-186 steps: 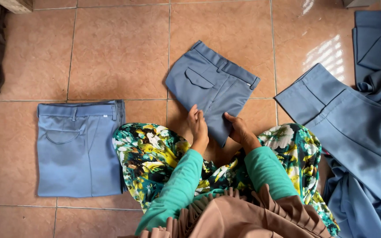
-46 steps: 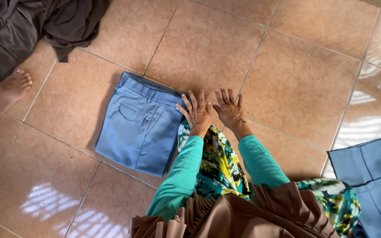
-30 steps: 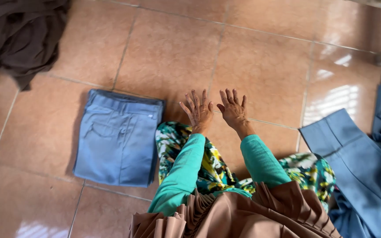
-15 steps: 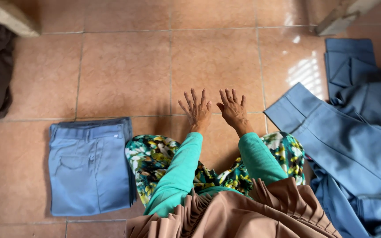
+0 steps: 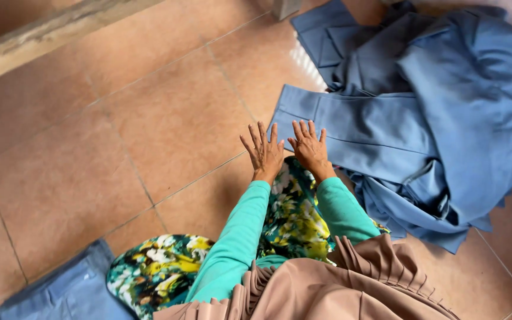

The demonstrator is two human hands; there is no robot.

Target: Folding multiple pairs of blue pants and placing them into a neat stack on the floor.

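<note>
Hands: two, a left hand point(image 5: 263, 152) and a right hand point(image 5: 309, 147), both with fingers spread and nothing in them
Teal sleeves: two
Folded blue trousers point(image 5: 60, 293): one, at the lower left edge
Heap of loose blue trousers point(image 5: 434, 112): one pile; the number of garments in it could not be told
Wooden beam point(image 5: 42, 35): one, at the upper left
</note>
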